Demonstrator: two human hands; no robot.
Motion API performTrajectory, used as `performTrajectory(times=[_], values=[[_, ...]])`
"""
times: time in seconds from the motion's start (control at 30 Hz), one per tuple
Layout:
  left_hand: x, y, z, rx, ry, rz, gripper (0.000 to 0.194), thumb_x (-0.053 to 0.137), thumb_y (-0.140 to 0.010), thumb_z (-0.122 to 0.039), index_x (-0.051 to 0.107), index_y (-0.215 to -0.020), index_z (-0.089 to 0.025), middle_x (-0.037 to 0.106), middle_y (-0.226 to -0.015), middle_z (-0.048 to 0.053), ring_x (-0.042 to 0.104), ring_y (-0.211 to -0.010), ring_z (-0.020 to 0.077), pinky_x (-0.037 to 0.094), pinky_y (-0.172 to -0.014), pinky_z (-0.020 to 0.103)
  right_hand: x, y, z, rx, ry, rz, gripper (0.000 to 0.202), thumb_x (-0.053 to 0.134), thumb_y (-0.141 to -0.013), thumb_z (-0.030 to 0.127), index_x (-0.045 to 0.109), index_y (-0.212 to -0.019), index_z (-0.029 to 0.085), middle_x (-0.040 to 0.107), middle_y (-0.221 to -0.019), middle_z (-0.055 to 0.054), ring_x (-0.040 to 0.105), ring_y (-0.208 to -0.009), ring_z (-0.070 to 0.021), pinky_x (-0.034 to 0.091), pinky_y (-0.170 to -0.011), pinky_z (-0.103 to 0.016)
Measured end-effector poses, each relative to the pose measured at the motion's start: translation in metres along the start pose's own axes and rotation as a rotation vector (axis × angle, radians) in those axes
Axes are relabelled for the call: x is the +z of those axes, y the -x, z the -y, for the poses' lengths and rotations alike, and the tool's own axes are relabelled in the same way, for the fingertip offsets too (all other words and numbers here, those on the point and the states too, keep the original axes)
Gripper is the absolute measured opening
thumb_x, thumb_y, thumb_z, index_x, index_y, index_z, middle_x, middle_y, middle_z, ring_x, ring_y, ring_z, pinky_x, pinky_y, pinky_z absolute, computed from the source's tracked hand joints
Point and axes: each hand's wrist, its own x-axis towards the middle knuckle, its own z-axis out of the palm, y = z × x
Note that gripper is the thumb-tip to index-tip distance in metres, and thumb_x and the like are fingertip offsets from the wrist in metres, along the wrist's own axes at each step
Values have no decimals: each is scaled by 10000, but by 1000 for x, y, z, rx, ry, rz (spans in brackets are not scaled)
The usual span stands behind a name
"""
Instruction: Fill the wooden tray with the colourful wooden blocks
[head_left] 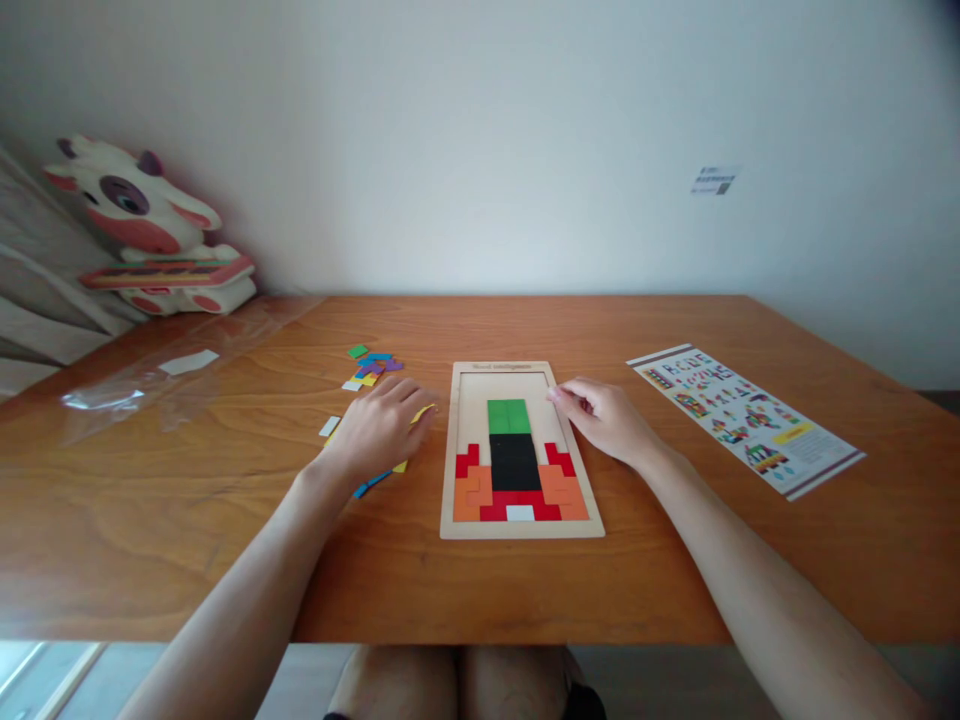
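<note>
My left hand [386, 425] is above the table left of the wooden puzzle tray [448, 490], its fingers closed on a yellow puzzle piece [423, 412]. Beneath and beside that hand lie loose pieces, among them a blue piece [373, 484] and a white piece [329, 426], partly covered by it. My right hand [604, 418] is at the tray's right rim, fingers curled together; whatever is in them is hidden. Inside the tray, green pieces [508, 416] sit above black pieces [514, 462], with orange pieces [566, 492], red pieces [491, 512] and a white piece [520, 513] lower down.
More coloured pieces [375, 366] lie in a loose pile beyond my left hand. A printed pattern sheet [750, 420] is flat on the right. Clear plastic wrapping [172, 375] and a cow-shaped toy keyboard [169, 240] are at the left, against the wall.
</note>
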Motion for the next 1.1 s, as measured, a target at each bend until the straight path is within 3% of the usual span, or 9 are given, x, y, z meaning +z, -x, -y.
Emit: performTrajectory(times=[0.1, 0.2, 0.3, 0.43, 0.57, 0.7, 0.87, 1.0, 1.1], values=[[-5, 10, 31, -87, -49, 13, 191, 525, -948, -279, 703, -972, -215, 713, -1014, 77, 653, -958, 245, 527, -787, 336, 1, 0, -4, -27, 34, -19, 440, 439, -983, 549, 685, -920, 190, 666, -794, -64, 555, -664, -180, 403, -640, -318], [-12, 24, 62, -223, -91, 3, 276, 514, -959, -402, 713, -967, -212, 719, -1008, 81, 663, -946, 247, 530, -789, 339, 3, 0, -7, -54, 47, -40, 411, 448, -988, 520, 684, -933, 188, 655, -800, -59, 560, -662, -176, 412, -641, -317], [-17, 32, 76, -288, -53, 52, 382, 509, -943, -532, 726, -918, -217, 733, -968, 74, 683, -913, 235, 532, -809, 333, 6, 0, -10, -73, 51, -54, 382, 457, -991, 487, 680, -899, 190, 637, -770, -44, 555, -641, -168, 418, -635, -313], [-12, 27, 66, -138, 79, 124, 364, 557, -915, -544, 722, -1052, -250, 733, -1117, 58, 677, -1030, 236, 518, -942, 351, 8, 0, -12, -66, 42, -63, 341, 476, -985, 462, 675, -929, 192, 640, -783, -43, 571, -651, -170, 436, -637, -313], [6, 19, 56, -36, 121, 118, 346, 477, -966, -340, 661, -1236, -225, 686, -1270, 70, 605, -1217, 236, 448, -1090, 389, 10, 1, -12, -69, 42, -64, 331, 475, -984, 457, 673, -954, 193, 651, -804, -51, 584, -666, -177, 450, -637, -319], [14, 19, 55, -31, 162, 214, 389, 411, -965, -222, 643, -1277, -221, 682, -1284, 62, 626, -1190, 216, 465, -1072, 367, 12, 0, -11, -75, 43, -70, 332, 477, -983, 462, 672, -966, 193, 652, -804, -50, 582, -657, -174, 455, -634, -318], [9, 15, 44, -198, 127, 228, 333, 432, -989, -347, 711, -1142, -250, 744, -1146, 42, 682, -1065, 236, 522, -945, 343, 12, 0, -9, -81, 25, -74, 344, 475, -980, 475, 677, -960, 197, 657, -797, -51, 581, -646, -173, 460, -621, -316], [10, 8, 27, -455, -7, 118, 370, 534, -936, -482, 720, -1063, -189, 735, -1088, 109, 693, -983, 289, 546, -812, 363, 12, 0, -8, -84, 22, -79, 351, 478, -976, 489, 685, -983, 206, 671, -813, -51, 584, -644, -175, 461, -621, -319], [14, 5, 23, -533, -44, 139, 350, 602, -892, -474, 729, -1018, -173, 733, -1061, 125, 690, -984, 312, 545, -804, 380, 12, 0, -8, -82, 18, -76, 343, 480, -973, 485, 682, -982, 207, 666, -806, -49, 585, -647, -176, 461, -621, -320]])
